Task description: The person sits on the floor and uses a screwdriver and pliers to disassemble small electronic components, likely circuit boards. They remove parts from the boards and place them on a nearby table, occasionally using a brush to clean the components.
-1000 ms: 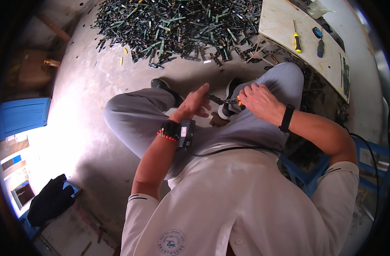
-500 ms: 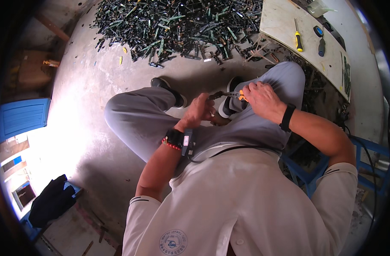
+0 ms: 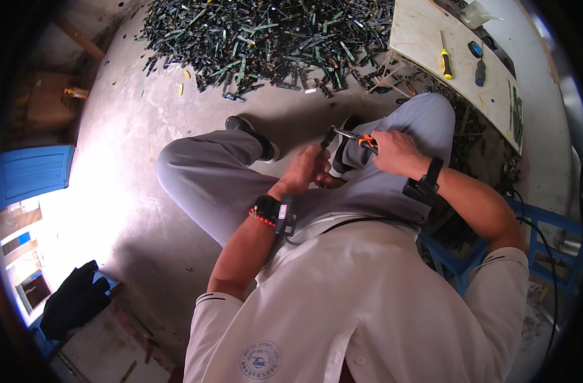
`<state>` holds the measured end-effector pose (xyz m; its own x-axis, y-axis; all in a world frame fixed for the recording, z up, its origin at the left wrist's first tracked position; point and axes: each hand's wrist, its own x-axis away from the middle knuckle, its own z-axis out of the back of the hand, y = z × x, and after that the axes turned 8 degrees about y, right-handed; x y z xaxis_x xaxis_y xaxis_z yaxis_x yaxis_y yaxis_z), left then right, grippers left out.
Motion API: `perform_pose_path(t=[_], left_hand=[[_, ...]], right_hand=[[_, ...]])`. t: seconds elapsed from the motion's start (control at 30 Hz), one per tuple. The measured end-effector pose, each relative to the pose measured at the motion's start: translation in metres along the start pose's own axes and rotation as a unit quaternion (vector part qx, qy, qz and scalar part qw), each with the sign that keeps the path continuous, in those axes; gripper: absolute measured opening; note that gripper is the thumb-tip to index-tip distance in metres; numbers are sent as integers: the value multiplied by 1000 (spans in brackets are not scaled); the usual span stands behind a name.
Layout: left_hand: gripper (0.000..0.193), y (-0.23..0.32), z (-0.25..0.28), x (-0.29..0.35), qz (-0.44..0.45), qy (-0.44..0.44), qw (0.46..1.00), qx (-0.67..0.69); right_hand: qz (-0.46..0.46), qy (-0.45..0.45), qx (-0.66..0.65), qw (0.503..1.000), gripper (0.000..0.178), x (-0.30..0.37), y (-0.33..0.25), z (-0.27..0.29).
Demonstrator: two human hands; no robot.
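Between my knees, my left hand [image 3: 301, 171] is closed on a narrow dark piece [image 3: 328, 138], which points up and away from the fingers. What the piece is cannot be made out. My right hand [image 3: 395, 152] grips pliers [image 3: 366, 141] with orange and black handles. Their metal jaws point left and reach the upper end of the dark piece. Whether the jaws pinch it is too small to tell. Part of the left fingers is hidden behind the hand.
A large heap of dark and green narrow pieces [image 3: 266, 45] covers the floor ahead. At the right, a pale board [image 3: 425, 29] holds a yellow-handled screwdriver [image 3: 446, 64], a dark-handled tool [image 3: 480, 73] and a blue-and-black round object [image 3: 475, 48]. Blue metal framing [image 3: 460, 271] stands beside me.
My right hand has rolled over, turning the pliers so their dark handle and the wrist device show. My left hand has shifted slightly right, and the dark piece now tilts upward.
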<state>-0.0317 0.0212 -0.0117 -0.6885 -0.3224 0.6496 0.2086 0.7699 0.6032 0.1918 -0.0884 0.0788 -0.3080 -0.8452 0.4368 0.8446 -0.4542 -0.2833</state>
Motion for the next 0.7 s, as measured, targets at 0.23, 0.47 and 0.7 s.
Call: perform_pose_path(t=[0.23, 0.47, 0.7], left_hand=[[35, 1, -1, -4, -32, 32, 999, 10], [36, 10, -8, 1, -42, 66, 996, 35], [39, 11, -9, 1, -59, 22, 998, 0]], right_hand=[[-149, -147, -477, 853, 20, -9, 1, 0], [-149, -208, -686, 681, 24, -11, 22, -8], [-97, -130, -679, 716, 19, -44, 9, -29]])
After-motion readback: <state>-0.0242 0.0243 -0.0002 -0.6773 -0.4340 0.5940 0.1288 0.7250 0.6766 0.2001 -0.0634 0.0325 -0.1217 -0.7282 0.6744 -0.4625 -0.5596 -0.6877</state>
